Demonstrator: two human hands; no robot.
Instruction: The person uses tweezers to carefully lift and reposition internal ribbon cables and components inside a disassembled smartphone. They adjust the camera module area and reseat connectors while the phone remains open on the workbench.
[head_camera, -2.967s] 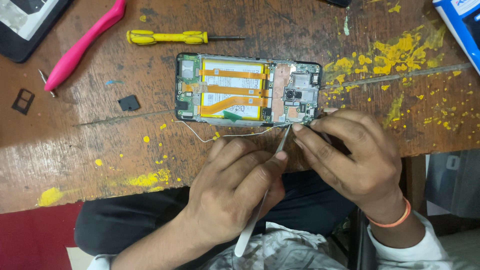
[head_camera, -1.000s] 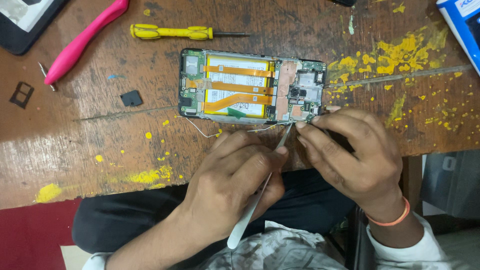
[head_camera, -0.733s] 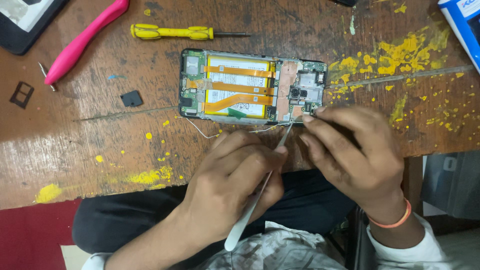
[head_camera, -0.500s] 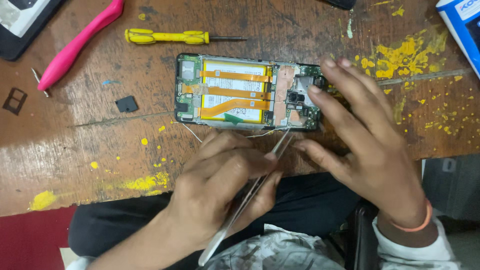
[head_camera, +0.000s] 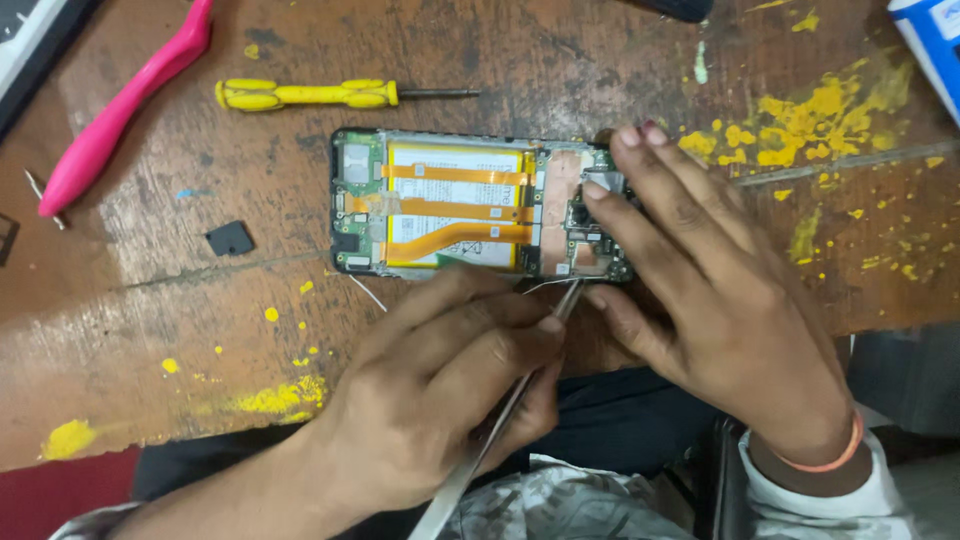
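An opened phone (head_camera: 450, 205) lies flat on the wooden table (head_camera: 180, 330), showing its battery, orange flex cables and green circuit board. My left hand (head_camera: 440, 390) grips metal tweezers (head_camera: 500, 420) whose tips reach the phone's near edge by the board. My right hand (head_camera: 710, 290) rests over the phone's right end, fingers spread, fingertips pressing on the board and far corner. A thin white wire (head_camera: 365, 292) trails from the phone's near edge.
A yellow screwdriver (head_camera: 310, 95) lies beyond the phone, a pink pry tool (head_camera: 120, 110) at far left. A small black square part (head_camera: 230, 238) sits left of the phone. Yellow paint splatters mark the table. A blue box corner (head_camera: 935, 45) shows top right.
My right hand has moved from beside the tweezers' tips up onto the phone's right end, fingers spreading over the board. My left hand keeps the tweezers at the near edge.
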